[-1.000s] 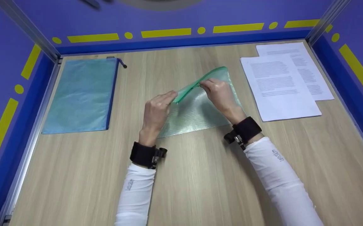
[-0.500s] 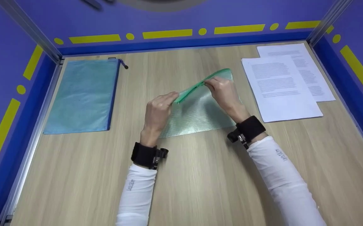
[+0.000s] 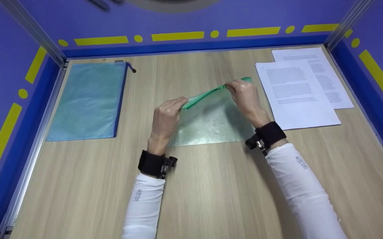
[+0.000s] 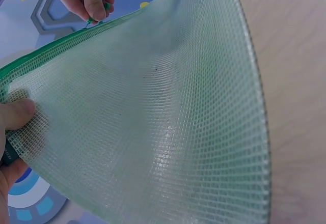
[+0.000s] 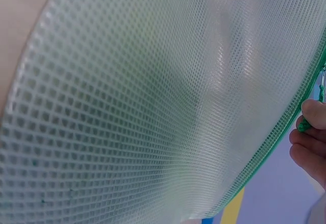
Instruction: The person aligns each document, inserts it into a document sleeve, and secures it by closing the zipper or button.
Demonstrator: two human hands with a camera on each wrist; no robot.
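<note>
Head view: hands (image 3: pixel 166 114) (image 3: pixel 246 97), backs up and apart, pinch the pouch (image 3: pixel 208 124).

Green mesh zip pouch (image 3: pixel 208 124), edge raised

Pouch (image 4: pixel 153 107) pale grn w/ grid, zip (image 4: pixel 45 50) bright grn; folder (image 3: pixel 87 101) blue-grn w/ navy edge (image 3: pixel 121 99)

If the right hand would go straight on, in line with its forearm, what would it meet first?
Beyond the green pouch it pinches, the right hand would probably meet the blue back wall first; the way above the tabletop looks free, though height is unclear.
</note>
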